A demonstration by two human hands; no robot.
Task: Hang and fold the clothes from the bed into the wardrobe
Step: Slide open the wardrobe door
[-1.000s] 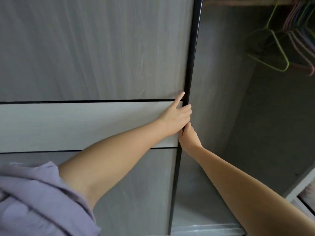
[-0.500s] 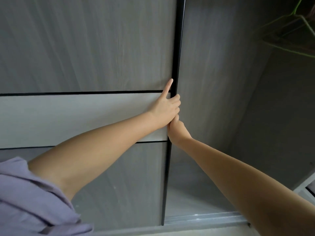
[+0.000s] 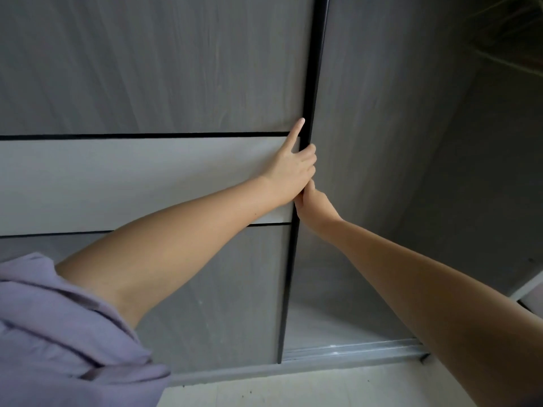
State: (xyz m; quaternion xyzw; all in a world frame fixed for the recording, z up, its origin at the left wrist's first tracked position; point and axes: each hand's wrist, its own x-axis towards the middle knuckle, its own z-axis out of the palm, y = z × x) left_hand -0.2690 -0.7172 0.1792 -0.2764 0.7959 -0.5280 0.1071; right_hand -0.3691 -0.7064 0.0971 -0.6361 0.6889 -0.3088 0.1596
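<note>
left hand (image 3: pixel 291 171): curled on sliding wardrobe door's black edge (image 3: pixel 311 83), frame centre | right hand (image 3: pixel 316 208): just below, gripping same edge | wardrobe interior (image 3: pixel 440 171): right

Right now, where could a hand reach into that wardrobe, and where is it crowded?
Free: the dark opening between the door's black edge and the white shelf, above the bottom track. Crowded: the edge itself, gripped by left hand and right hand.
</note>
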